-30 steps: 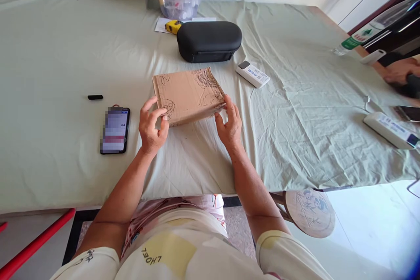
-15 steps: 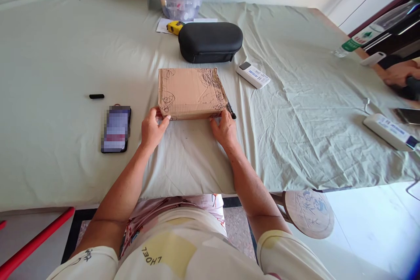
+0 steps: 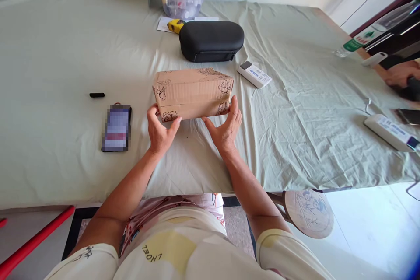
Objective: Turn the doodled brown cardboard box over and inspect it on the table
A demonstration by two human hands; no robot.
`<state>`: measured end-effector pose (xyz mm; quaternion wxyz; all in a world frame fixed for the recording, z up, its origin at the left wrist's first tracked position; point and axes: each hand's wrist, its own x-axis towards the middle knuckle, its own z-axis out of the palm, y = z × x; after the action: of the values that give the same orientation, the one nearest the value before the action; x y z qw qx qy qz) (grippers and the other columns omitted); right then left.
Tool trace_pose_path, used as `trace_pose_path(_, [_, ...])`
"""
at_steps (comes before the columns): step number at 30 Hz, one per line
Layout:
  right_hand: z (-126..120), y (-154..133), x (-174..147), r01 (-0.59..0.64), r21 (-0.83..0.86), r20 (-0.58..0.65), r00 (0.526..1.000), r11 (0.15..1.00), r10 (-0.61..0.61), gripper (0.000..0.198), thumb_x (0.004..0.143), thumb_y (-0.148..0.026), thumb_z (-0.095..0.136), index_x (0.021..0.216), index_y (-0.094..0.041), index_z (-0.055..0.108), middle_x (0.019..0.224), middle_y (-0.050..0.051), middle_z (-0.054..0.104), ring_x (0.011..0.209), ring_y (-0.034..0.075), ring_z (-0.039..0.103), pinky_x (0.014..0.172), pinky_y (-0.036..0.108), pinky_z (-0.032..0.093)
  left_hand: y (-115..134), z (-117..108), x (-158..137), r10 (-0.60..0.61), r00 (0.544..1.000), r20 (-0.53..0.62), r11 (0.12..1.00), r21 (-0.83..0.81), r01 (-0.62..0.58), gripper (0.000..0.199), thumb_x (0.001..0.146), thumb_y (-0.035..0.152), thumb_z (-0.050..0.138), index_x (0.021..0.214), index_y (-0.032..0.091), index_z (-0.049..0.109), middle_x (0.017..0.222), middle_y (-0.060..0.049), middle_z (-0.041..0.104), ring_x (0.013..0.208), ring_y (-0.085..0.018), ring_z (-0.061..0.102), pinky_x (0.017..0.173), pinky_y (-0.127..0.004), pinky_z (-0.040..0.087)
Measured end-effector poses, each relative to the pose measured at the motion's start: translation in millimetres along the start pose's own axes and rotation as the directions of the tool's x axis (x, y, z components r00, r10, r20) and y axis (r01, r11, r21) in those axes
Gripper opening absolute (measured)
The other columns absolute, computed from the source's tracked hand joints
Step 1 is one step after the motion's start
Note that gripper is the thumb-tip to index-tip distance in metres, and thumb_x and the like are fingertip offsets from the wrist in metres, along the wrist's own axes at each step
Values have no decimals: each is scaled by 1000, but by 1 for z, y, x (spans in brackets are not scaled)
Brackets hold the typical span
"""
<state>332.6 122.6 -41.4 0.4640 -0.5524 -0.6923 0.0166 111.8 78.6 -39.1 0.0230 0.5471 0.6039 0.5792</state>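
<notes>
A brown cardboard box (image 3: 193,96) with black scribbles near its corners is tipped up so that its long side faces me. My left hand (image 3: 160,131) grips its lower left corner, thumb along the bottom edge and fingers around the left end. At the lower right corner, my right hand (image 3: 226,127) holds it too, thumb under the bottom edge and fingers against the right end. Whether the box's far edge still touches the cloth is hidden. To the left of my left hand lies a phone (image 3: 116,129) with a blurred screen, and beyond it a small black cap-like piece (image 3: 97,95).
Behind the box sit a black zip case (image 3: 211,41), a yellow tape measure (image 3: 175,26) and a filled plastic tub (image 3: 180,2). A white device (image 3: 254,74) lies right of the box, another white device (image 3: 390,132) farther right. A bottle (image 3: 354,43) lies at far right; a stool (image 3: 308,214) stands below the table edge.
The box has been tilted up from lying flat, its near side now turned toward me. Both hands have shifted their hold with it. The black pen-like thing by the right hand is out of sight.
</notes>
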Motion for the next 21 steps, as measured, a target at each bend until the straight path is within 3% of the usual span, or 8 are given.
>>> trace_pose_path(5, [10, -18, -4, -11, -109, -31, 999, 994, 7, 111, 89, -75, 65, 170, -26, 10, 141, 20, 57, 124, 37, 56, 107, 63, 47, 15, 16, -14, -107, 994, -38, 992, 66, 109, 93, 75, 58, 88, 140, 18, 34, 140, -20, 54, 129, -32, 62, 111, -47, 54])
trace_pose_path(10, [11, -18, -3, -45, -86, 18, 999, 995, 47, 108, 89, -72, 68, 171, -26, 13, 138, 18, 61, 120, 34, 58, 104, 62, 50, 11, 17, -13, -175, 984, -44, 978, 111, 179, 97, 75, 60, 88, 142, 18, 32, 140, -21, 53, 131, -34, 60, 117, -51, 49])
trace_pose_path(14, [4, -8, 1, -25, 48, 31, 999, 999, 24, 99, 91, -67, 70, 169, -30, 22, 146, 18, 58, 115, 31, 61, 104, 59, 53, 2, 11, -7, -107, 991, -84, 986, 122, 117, 89, 82, 66, 82, 143, 19, 37, 138, -19, 57, 130, -31, 61, 115, -47, 50])
trace_pose_path(21, [3, 7, 6, -76, 365, -6, 996, 928, 84, 64, 100, -56, 60, 157, -32, 45, 112, 6, 67, 98, 21, 65, 94, 46, 61, -4, -2, 4, -18, 994, -110, 993, 115, 31, 79, 91, 75, 67, 144, 22, 43, 130, -14, 60, 122, -27, 64, 104, -42, 55])
